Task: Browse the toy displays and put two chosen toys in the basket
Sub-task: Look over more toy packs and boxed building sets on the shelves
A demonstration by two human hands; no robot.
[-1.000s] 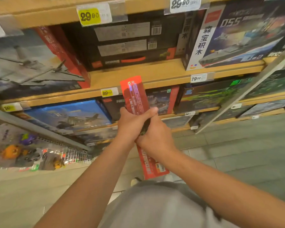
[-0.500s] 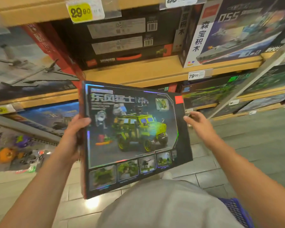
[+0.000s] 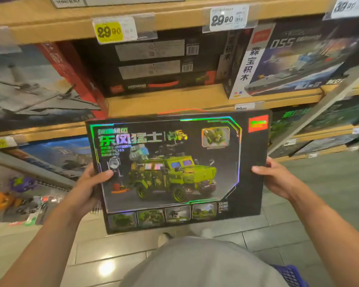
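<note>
Wooden store shelves [image 3: 174,100] fill the far background of the head view, stocked with boxed building sets and carrying price tags [image 3: 109,32] on their front edges. Grey floor tiles [image 3: 112,255] lie below. Toy box [image 3: 178,170], black with a green military truck printed on its front, is held upright and face-on between both hands, in front of the shelves. Left hand [image 3: 87,189] grips its left edge, thumb on the front. Right hand [image 3: 278,179] grips its right edge likewise. Blue basket [image 3: 290,276] shows at the near right corner, well apart from the box.
</note>
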